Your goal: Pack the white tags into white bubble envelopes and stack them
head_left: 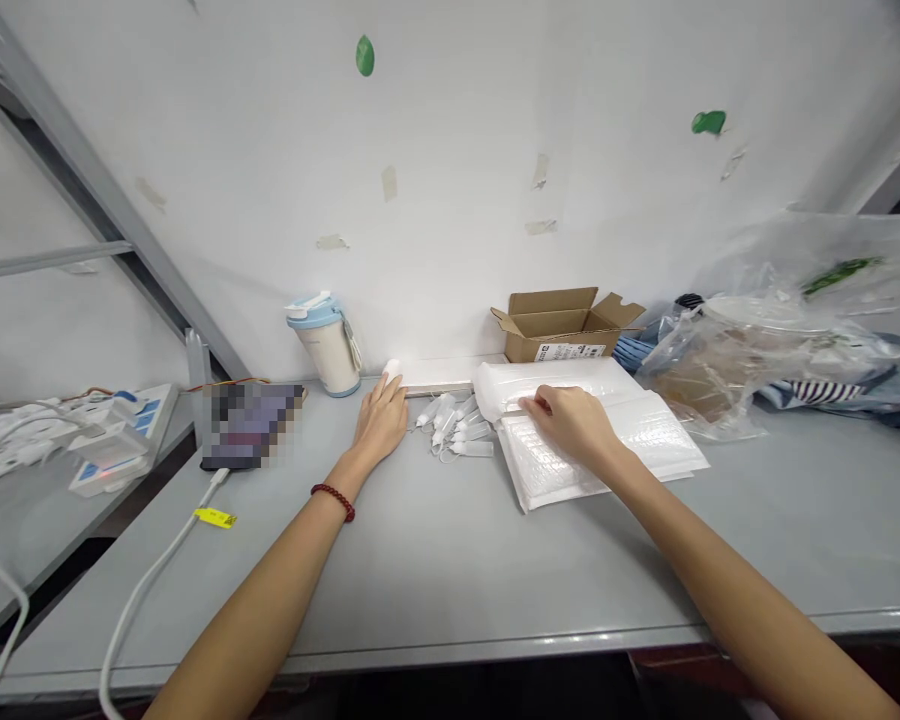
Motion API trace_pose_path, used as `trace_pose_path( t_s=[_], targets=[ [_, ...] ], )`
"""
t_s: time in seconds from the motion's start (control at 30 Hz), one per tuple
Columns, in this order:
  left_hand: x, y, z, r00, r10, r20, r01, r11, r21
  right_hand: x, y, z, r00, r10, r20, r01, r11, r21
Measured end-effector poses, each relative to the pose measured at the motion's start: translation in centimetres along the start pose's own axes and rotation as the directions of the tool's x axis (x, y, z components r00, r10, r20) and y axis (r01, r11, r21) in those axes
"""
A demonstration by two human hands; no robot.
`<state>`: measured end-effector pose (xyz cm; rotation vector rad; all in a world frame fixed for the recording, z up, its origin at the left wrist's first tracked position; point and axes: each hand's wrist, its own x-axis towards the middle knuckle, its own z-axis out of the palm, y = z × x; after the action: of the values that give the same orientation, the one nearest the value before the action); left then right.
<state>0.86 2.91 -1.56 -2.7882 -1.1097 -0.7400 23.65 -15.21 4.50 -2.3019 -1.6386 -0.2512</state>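
My right hand (576, 418) is closed, its fingers curled at the flap of a white bubble mailer (645, 425). More than one mailer seems to lie in that stack; the fingertips are partly hidden. My left hand (381, 415) lies with fingers stretched forward, palm down, beside a long white flat box (442, 372) against the wall. A small white piece (392, 368) shows at its fingertips; whether they touch it I cannot tell. Between both hands sits a loose pile of several small clear plastic tubes with white tags or caps (454, 425).
A cream tumbler with blue lid (326, 345) stands behind my left hand. An open cardboard box (562, 325) is behind the mailers. At right lie clear plastic bags (750, 350) and fabric. On the left are a charging phone (251, 425), its cable (157, 570) and power strips (124, 445).
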Motion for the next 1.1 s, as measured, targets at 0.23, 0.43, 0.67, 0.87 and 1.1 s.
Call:
trace_pose_path(
  t_s=[0.23,0.43,0.67,0.87,1.1],
  targets=[
    [0.1,0.6,-0.2,0.994,-0.060,-0.094,0.062,0.998,0.015,0.1,0.4,0.4,0.992,0.037,-0.124,-0.040,0.999,-0.025],
    [0.3,0.7,-1.5,0.931,-0.246,-0.271,0.218,0.967,-0.131,0.1,0.2,0.9,0.989,-0.004,-0.145,-0.002,0.999,-0.042],
    [0.2,0.7,-3.0,0.863,-0.349,-0.365,0.274,0.931,-0.242,-0.1,0.2,0.7,0.988,-0.031,-0.149,0.026,0.999,-0.039],
    [-0.2,1.8,-5.7,0.751,-0.498,-0.433,0.387,0.864,-0.323,-0.1,0.2,0.6,0.981,-0.070,-0.181,0.061,0.997,-0.054],
    [-1.0,3.2,-8.6,0.650,-0.563,-0.511,0.246,0.792,-0.559,0.2,0.9,1.9,0.927,-0.189,-0.324,0.183,0.982,-0.048]
  ],
)
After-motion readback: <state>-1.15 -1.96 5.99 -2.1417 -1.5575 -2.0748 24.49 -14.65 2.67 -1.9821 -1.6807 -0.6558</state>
